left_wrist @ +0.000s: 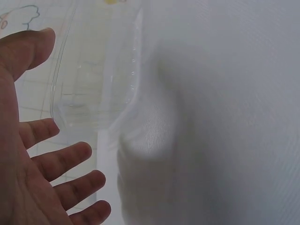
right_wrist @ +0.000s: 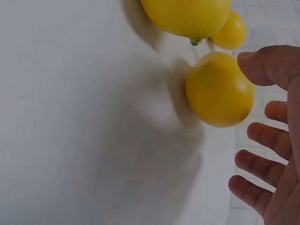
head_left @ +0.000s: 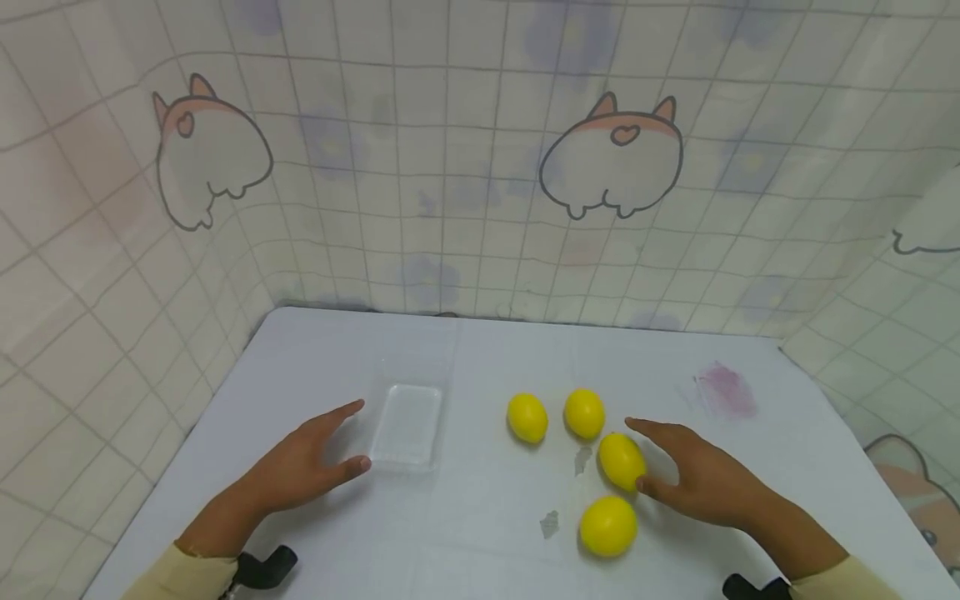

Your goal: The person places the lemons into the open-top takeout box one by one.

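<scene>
The worktop [head_left: 480,550] runs well past everything on it to its far edge, and its right edge also stands well apart; the clear box [head_left: 407,425] sits on the left half, its long axis running away from the person; the left hand [head_left: 303,467] is the nearer one to it, just off its left side, its grip wide and holding nothing, thumb at the near end and fingers towards the far; the right hand [head_left: 701,471] is nearer the four lemons, its grip wide too, thumb and fingers apart; the relation that matters most, as I judge it, is to the middle lemon [head_left: 622,461], which lies left of that grip, at its mouth, its long axis slanting from far left to near right; the thumb overlaps its near right side, though I cannot tell whether they touch; the near lemon [head_left: 608,527] and the far right lemon [head_left: 584,413] crowd its two ends, so the approach from the right seems freest; the far left lemon [head_left: 527,417] stands nearest the box, with open room between.
</scene>
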`<state>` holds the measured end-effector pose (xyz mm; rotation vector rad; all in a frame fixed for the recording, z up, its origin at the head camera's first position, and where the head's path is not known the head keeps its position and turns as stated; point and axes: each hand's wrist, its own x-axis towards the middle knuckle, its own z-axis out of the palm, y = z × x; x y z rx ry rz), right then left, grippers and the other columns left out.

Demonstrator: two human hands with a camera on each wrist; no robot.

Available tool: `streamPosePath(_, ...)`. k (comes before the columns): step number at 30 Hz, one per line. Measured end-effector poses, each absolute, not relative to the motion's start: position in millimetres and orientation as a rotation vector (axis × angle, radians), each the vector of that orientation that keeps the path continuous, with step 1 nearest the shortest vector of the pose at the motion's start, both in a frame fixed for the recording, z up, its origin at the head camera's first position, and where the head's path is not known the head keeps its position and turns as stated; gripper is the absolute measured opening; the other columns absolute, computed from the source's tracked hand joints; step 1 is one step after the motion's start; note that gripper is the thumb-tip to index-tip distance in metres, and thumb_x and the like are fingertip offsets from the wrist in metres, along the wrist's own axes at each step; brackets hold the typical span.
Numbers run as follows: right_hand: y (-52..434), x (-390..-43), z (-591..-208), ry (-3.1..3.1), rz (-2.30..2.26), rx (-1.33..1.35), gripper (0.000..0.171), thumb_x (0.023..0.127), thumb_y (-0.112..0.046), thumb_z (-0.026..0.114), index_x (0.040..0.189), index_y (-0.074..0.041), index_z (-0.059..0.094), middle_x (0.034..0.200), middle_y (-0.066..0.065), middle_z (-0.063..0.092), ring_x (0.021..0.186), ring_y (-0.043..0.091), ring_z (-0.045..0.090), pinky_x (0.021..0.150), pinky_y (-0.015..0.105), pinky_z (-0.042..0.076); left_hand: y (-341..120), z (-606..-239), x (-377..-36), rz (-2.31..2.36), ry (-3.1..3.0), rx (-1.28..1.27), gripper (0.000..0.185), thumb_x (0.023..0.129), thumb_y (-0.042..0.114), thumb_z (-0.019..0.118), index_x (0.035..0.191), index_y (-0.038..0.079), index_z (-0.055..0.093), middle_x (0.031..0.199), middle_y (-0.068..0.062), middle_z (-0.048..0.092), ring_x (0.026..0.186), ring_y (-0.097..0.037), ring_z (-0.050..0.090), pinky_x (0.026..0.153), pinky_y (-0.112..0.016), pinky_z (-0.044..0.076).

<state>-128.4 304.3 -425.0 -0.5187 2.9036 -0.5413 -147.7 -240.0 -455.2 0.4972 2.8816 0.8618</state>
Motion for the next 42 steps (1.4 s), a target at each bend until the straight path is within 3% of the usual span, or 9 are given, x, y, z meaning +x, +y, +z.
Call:
streamPosePath(11, 300, -131, -436, 2.897, -0.484, -0.52, 0.078, 0.086, -0.049, 0.079, 0.153, -0.023, 0.049, 0.147, 0.009, 0.055, 0.131, 0.034, 0.054, 0.101, 0.061, 0.049, -239, -459, -146, 0.883, 2.878, 0.513, 0.085, 0.094, 0.055, 0.07, 0.159, 0.013, 0.037, 0.159, -0.011, 0.042, 0.146, -0.04, 0.037, 0.115, -0.062, 0.033)
streamPosePath(18, 300, -135, -440, 2.904, -0.468, -0.531, 0.082, 0.083, -0.058, 0.079, 0.152, -0.022, 0.051, 0.147, 0.008, 0.055, 0.132, 0.035, 0.053, 0.102, 0.062, 0.047, -239, -459, -148, 0.887, 2.898, 0.54, 0.082, 0.094, 0.05, 0.071, 0.158, 0.01, 0.038, 0.155, -0.012, 0.047, 0.144, -0.039, 0.039, 0.114, -0.061, 0.034)
streamPosePath(42, 300, -139, -441, 2.893, -0.52, -0.499, 0.093, 0.075, -0.065, 0.083, 0.149, -0.018, 0.052, 0.146, 0.008, 0.056, 0.132, 0.035, 0.053, 0.103, 0.061, 0.046, -238, -462, -149, 0.831, 2.933, 0.487, 0.084, 0.092, 0.053, 0.073, 0.156, 0.01, 0.04, 0.15, -0.013, 0.053, 0.142, -0.04, 0.043, 0.112, -0.062, 0.037)
